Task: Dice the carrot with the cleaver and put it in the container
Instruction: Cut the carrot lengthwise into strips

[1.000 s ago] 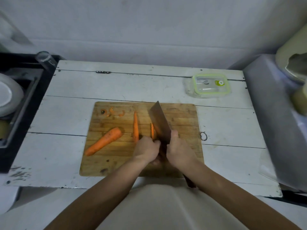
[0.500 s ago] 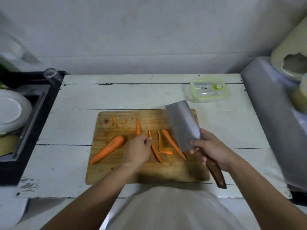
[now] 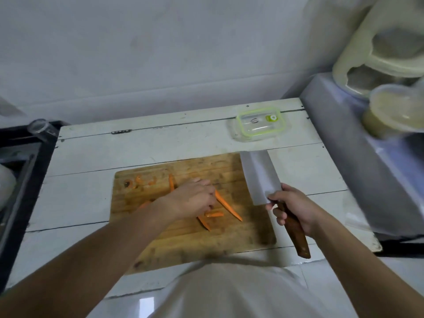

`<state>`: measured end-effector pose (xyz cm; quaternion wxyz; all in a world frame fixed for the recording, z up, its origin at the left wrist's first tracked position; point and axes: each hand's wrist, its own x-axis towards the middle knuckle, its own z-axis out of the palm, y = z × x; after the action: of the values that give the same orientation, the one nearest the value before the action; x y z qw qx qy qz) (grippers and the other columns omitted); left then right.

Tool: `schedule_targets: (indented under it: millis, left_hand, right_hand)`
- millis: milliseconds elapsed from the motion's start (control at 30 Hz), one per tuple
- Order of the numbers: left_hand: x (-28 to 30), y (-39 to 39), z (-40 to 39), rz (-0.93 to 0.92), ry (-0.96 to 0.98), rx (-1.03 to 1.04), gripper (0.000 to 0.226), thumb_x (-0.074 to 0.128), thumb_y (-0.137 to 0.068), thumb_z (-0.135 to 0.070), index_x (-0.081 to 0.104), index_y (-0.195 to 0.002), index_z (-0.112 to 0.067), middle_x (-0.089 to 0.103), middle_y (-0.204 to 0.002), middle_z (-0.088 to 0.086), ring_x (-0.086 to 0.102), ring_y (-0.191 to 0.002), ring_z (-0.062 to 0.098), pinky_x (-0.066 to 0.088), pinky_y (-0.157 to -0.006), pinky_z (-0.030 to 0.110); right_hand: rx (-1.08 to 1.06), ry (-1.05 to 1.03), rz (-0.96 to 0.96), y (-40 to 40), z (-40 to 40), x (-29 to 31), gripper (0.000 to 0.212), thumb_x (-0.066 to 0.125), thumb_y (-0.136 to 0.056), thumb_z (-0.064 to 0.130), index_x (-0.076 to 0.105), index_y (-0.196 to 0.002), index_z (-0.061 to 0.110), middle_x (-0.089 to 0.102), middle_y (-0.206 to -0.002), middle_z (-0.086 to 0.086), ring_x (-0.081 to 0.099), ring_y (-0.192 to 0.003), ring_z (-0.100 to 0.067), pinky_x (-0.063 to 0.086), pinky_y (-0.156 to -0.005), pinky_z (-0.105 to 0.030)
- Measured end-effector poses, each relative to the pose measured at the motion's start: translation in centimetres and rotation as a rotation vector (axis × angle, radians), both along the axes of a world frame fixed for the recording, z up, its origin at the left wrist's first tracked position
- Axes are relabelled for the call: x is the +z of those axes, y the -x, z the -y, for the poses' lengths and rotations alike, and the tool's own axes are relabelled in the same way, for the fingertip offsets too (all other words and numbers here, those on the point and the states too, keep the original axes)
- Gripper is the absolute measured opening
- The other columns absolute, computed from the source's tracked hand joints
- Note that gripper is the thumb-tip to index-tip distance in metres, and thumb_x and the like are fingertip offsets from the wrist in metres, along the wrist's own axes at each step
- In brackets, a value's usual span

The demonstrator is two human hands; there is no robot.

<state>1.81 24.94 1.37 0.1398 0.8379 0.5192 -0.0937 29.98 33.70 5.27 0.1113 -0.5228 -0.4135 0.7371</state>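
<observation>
Several carrot strips [image 3: 228, 204] on board [image 3: 183, 239], mid-table [image 3: 87, 157]. Left hand [image 3: 192, 198] over strips, fingers curled down on them; actual pinch can't tell. Right hand [image 3: 292, 207] clamped on cleaver [image 3: 260, 177] handle, blade raised at board's right edge. Container [image 3: 260, 123] lidded, far right, well apart from board.

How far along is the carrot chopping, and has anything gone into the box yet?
Partly done: long carrot strips lie on the cutting board. In hand: the left hand reaches over the strips, while the right hand grips the cleaver, lifted off the carrot. Left: crosscutting into dice, cutting the carrot piece mostly hidden behind the left arm, and filling the container, which looks empty with its lid on.
</observation>
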Motion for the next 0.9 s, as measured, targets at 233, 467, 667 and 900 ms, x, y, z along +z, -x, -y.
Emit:
schedule_targets:
  millis: [233,467,667,900]
  left_hand:
    - [-0.8,-2.2,0.2,-0.055,-0.005,-0.039,0.028,0.060,-0.098,-0.045,0.062,-0.115,-0.023,0.063,-0.119,-0.004,0.048,-0.118,0.019,0.029,-0.106,0.037]
    - [0.2,-0.8,0.5,0.350,-0.059,0.467,0.010,0.053,-0.102,-0.028,0.062,-0.097,-0.027,0.064,-0.095,-0.011,0.062,-0.086,0.016,0.052,-0.083,0.032]
    - [5.5,1.2,0.1,1.713,0.126,1.295,0.015,0.043,-0.108,-0.009,0.057,-0.102,-0.006,0.070,-0.089,0.014,0.070,-0.079,0.031,0.057,-0.092,0.049]
    - [8.3,3.2,2.1,1.563,0.405,1.317,0.015,0.044,-0.109,-0.013,0.054,-0.115,-0.003,0.069,-0.098,0.019,0.067,-0.072,0.033,0.060,-0.066,0.048]
  right_hand:
    - [-0.040,-0.029,0.003,-0.5,0.3,-0.1,0.022,0.049,-0.094,0.001,0.050,-0.115,0.000,0.059,-0.075,-0.022,0.036,-0.043,-0.020,0.039,-0.042,-0.028]
    - [-0.090,-0.030,0.009,-1.0,-0.2,-0.6,0.027,0.049,-0.094,0.001,0.049,-0.120,-0.003,0.060,-0.075,-0.021,0.036,-0.045,-0.020,0.039,-0.043,-0.029]
    - [-0.100,-0.009,-0.001,-0.4,-0.7,-0.7,0.025,0.050,-0.094,0.002,0.051,-0.119,-0.001,0.061,-0.075,-0.019,0.037,-0.046,-0.019,0.039,-0.043,-0.029]
    - [-0.060,0.001,-0.007,0.7,-0.9,-0.5,0.022,0.051,-0.095,0.004,0.052,-0.118,0.002,0.061,-0.079,-0.021,0.038,-0.047,-0.019,0.041,-0.043,-0.029]
